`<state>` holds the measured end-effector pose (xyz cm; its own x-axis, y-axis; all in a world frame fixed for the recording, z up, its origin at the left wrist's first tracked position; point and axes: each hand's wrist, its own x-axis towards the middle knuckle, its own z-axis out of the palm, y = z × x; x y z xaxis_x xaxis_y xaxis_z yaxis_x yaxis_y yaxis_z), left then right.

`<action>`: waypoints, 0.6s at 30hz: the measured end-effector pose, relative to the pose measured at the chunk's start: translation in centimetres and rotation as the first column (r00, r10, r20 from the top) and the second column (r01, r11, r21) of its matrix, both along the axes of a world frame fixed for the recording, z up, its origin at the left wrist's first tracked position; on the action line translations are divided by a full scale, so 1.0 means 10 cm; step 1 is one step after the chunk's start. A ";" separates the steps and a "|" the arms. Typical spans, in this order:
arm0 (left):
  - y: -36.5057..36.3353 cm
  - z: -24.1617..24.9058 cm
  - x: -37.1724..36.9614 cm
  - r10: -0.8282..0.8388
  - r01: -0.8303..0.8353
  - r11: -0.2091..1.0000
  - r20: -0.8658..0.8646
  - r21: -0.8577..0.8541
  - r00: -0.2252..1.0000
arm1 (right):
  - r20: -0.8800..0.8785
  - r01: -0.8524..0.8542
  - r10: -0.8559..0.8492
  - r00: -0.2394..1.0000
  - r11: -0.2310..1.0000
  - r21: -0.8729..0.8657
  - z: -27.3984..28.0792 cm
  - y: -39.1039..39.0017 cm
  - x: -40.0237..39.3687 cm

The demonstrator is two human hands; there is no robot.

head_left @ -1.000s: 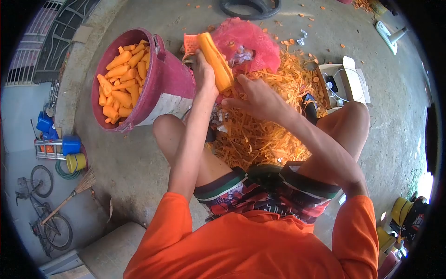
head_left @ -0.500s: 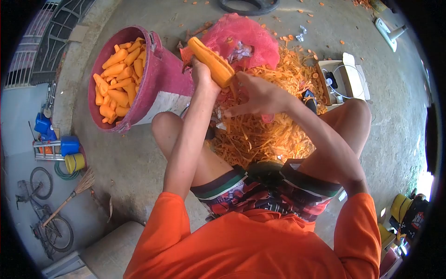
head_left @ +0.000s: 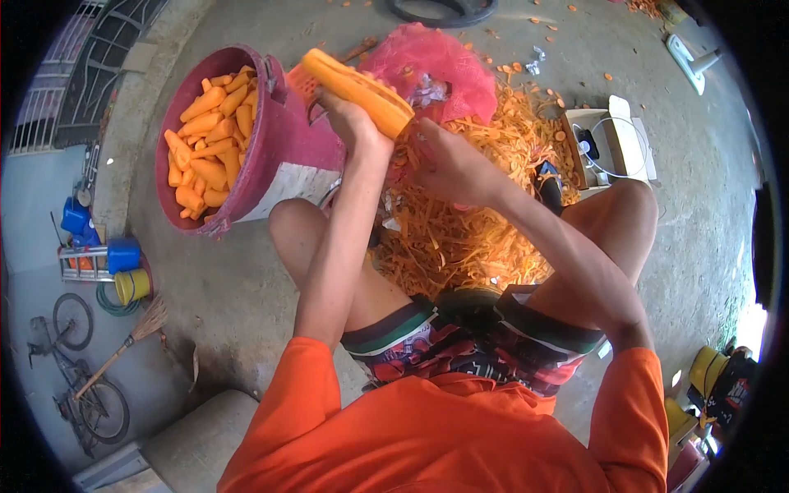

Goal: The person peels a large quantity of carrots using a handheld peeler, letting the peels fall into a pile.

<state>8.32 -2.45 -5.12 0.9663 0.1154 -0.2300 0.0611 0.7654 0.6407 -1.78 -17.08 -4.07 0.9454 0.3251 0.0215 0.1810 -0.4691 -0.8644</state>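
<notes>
My left hand (head_left: 355,123) is wrapped round a large, thick peeled carrot (head_left: 353,89), tilted with its far end up to the left. Close to the carrot's near end, my right hand (head_left: 454,164) has its fingers curled in; what they hold is too hidden to make out. Beneath my right hand, a big heap of orange peelings (head_left: 485,246) spreads between my legs. To the left stands a tilted dark pink bucket (head_left: 288,140) with several peeled carrots (head_left: 209,140) in it.
Beyond my hands lies a pink mesh bag (head_left: 436,66). An open carton (head_left: 629,144) with a white cable sits to the right. A black tire (head_left: 444,15) is at the top edge. A broom (head_left: 123,349) and a bicycle (head_left: 82,378) are at the far left.
My left hand and the carrot have shifted slightly left and tilted flatter. My right hand's fingers, spread before, are now drawn closer together.
</notes>
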 end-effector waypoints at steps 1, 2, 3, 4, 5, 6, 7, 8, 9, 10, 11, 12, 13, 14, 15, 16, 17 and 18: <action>-0.03 0.00 0.03 0.053 -0.053 0.998 0.001 -0.042 0.999 | -0.038 0.017 -0.016 0.999 0.999 0.040 0.02 0.01 0.00; -0.05 -0.02 0.02 0.046 -0.046 0.998 -0.005 -0.045 0.999 | -0.081 0.032 -0.025 0.996 0.996 0.079 0.03 0.02 -0.02; -0.02 -0.07 -0.01 0.018 -0.023 0.997 -0.062 -0.075 0.998 | -0.066 0.030 -0.025 0.998 0.997 0.073 -0.03 0.03 -0.02; 0.03 -0.09 -0.01 -0.006 -0.005 0.995 -0.112 -0.104 0.994 | -0.063 0.025 -0.020 0.998 0.997 0.076 -0.07 0.04 -0.03; 0.03 -0.13 -0.02 -0.040 0.016 0.993 -0.208 -0.115 0.977 | -0.082 0.003 0.003 0.997 0.998 0.064 -0.11 0.03 -0.04; 0.05 -0.13 -0.01 -0.036 0.012 0.993 -0.203 -0.114 0.979 | -0.101 -0.019 0.024 0.995 0.999 0.049 -0.07 0.02 -0.05; 0.05 -0.12 0.00 -0.116 0.102 0.992 -0.219 -0.075 0.969 | -0.098 -0.023 0.028 0.995 0.999 0.047 -0.03 -0.01 -0.05; 0.06 -0.12 0.00 -0.194 0.191 0.981 -0.237 -0.036 0.952 | -0.098 -0.049 0.051 0.994 0.999 0.020 0.02 -0.06 -0.06; 0.05 -0.02 0.00 -0.205 0.224 0.972 -0.197 0.075 0.959 | -0.092 -0.075 0.074 0.993 0.997 -0.010 0.07 -0.12 -0.04; 0.02 0.04 0.04 -0.201 0.219 0.973 -0.188 0.076 0.961 | -0.083 -0.079 0.078 0.993 0.997 -0.012 0.02 -0.21 0.02; 0.00 0.08 0.07 -0.187 0.214 0.899 -0.106 0.383 0.977 | -0.030 -0.119 0.119 0.992 0.993 0.029 -0.05 -0.34 0.12; -0.01 0.11 0.07 -0.200 0.170 0.738 -0.028 0.653 0.979 | 0.020 -0.155 0.154 0.988 0.985 0.069 -0.13 -0.47 0.16; -0.02 0.12 0.06 -0.216 0.072 0.635 0.087 0.769 0.972 | 0.018 -0.154 0.153 0.988 0.986 0.071 -0.06 -0.64 0.15; 0.06 0.05 0.13 -0.214 0.074 0.635 0.083 0.769 0.973 | -0.015 -0.173 0.172 0.985 0.982 -0.081 0.15 -0.84 0.15; 0.20 -0.04 0.27 -0.146 0.076 0.745 0.051 0.663 0.988 | -0.047 -0.200 0.194 0.980 0.951 -0.234 0.31 -0.93 0.17; 0.29 -0.03 0.33 -0.077 0.057 0.839 0.014 0.542 0.997 | -0.045 -0.214 0.210 0.977 0.947 -0.238 0.38 -0.91 0.18; 0.33 -0.03 0.37 -0.001 0.025 0.959 -0.085 0.282 0.996 | -0.026 -0.076 0.072 0.997 0.976 -0.203 0.44 -0.88 0.14; 0.34 0.02 0.36 0.009 0.013 0.959 -0.076 0.285 0.997 | -0.008 0.070 -0.072 0.997 0.984 -0.164 0.47 -0.86 0.15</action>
<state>11.92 0.99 -4.89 0.9476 0.1849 -0.2604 0.1192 0.5518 0.8254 -0.25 -25.66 0.60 0.9661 0.2551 -0.0394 0.1308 -0.6156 -0.7771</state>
